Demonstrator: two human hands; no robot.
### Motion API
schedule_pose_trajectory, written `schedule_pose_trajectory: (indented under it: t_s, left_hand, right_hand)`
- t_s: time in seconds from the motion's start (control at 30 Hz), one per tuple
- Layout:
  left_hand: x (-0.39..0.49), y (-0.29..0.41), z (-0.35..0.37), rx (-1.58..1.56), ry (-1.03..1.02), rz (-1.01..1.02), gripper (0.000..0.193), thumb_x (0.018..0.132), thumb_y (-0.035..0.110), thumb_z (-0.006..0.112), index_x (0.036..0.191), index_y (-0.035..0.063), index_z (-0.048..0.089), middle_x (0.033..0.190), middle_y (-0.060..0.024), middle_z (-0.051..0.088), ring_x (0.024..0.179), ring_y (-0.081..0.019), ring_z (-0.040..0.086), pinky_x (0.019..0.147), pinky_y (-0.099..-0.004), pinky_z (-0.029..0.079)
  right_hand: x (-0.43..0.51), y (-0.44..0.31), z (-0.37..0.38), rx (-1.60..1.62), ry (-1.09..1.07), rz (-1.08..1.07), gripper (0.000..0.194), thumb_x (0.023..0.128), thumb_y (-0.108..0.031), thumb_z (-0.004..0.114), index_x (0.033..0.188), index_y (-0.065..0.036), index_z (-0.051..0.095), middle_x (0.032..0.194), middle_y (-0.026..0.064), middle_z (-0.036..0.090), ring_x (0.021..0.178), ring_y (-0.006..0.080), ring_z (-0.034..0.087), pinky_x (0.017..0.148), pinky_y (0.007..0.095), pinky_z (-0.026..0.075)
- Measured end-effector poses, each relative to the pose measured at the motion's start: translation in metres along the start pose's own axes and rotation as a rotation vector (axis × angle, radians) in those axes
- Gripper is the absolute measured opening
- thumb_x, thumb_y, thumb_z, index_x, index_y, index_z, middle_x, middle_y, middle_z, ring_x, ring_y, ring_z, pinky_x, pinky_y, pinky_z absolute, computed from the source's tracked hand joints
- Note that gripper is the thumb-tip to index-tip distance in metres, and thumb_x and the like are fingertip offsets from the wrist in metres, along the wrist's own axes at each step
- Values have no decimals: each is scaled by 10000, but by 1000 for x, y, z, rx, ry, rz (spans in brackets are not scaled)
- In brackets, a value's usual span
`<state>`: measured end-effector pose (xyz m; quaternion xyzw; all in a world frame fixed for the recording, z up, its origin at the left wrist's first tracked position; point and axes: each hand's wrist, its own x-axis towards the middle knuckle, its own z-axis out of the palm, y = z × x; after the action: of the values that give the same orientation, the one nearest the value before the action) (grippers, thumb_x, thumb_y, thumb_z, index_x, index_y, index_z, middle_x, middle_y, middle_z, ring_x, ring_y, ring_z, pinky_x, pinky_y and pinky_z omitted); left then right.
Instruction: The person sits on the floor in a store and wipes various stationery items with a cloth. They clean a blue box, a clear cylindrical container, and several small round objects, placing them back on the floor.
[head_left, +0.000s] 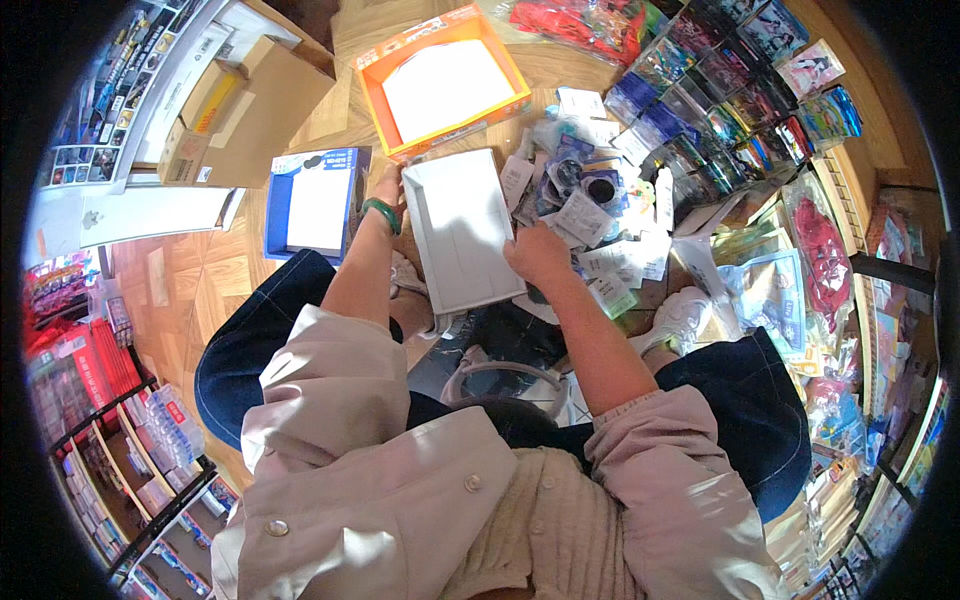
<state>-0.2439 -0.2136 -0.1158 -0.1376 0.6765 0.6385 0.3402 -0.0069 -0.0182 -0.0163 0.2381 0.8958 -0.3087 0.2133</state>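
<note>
A shallow white cardboard box (466, 232) is held between my hands, tilted above the floor in front of my knees. My left hand (390, 189), below a green bangle, grips its upper left side, and some of the fingers are hidden. On the lower right edge, my right hand (537, 255) has its fingers curled over the rim. Close to the right hand lies a heap of small packaged items with white tags (589, 214). Left of the box stands a blue display box (271, 214) with a white inside, and beyond it an orange display box (495, 56).
A brown cardboard carton (277, 105) leans at the upper left. Racks of hanging packets (712, 97) rise on the right, with bagged goods (772, 300) below. Red plastic-wrapped goods (577, 26) lie at the back. A shelf unit (142, 465) stands at the lower left.
</note>
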Motion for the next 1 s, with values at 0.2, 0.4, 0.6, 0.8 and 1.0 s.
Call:
schedule_pose_trajectory:
  t_s: [0.2,0.4,0.6,0.8,1.0]
  left_hand:
    - [-1,-19,-40,332,325,8,548,930,417,460,1411,157,419,1342,-40,476,1141,-236,478,896,-457,394]
    - [-56,-37,-7,1109,234,48,665,798,351,648,1336,5,463,1248,-231,577,1171,-326,564,993,-353,425]
    - [-79,-40,24,1101,339,-161,506,777,185,633,1233,4,509,1199,-254,583,1112,-371,578,966,-401,446]
    - [-117,-45,105,1236,120,965,630,676,-8,598,1295,26,485,1356,-238,428,1226,-373,424,1043,-455,353]
    - [-127,-69,182,1641,-382,1036,620,725,71,627,1326,87,474,1415,-144,407,1294,-313,391,1082,-403,320]
  right_hand:
    - [21,-1,41,295,328,-155,483,891,-413,572,1074,30,626,1107,259,534,1005,427,552,906,453,453]
    - [16,20,32,433,193,-99,415,876,-405,578,977,-16,679,1029,218,618,950,384,609,862,450,486]
    - [9,63,28,447,-3,164,377,814,-424,619,790,-63,724,806,195,683,791,359,648,740,428,503]
    - [-2,107,57,459,322,412,255,793,-284,614,856,-57,713,901,194,685,865,368,648,792,436,497]
    - [-14,109,49,505,377,440,297,801,-279,596,929,-25,684,955,196,676,915,375,635,801,440,492]
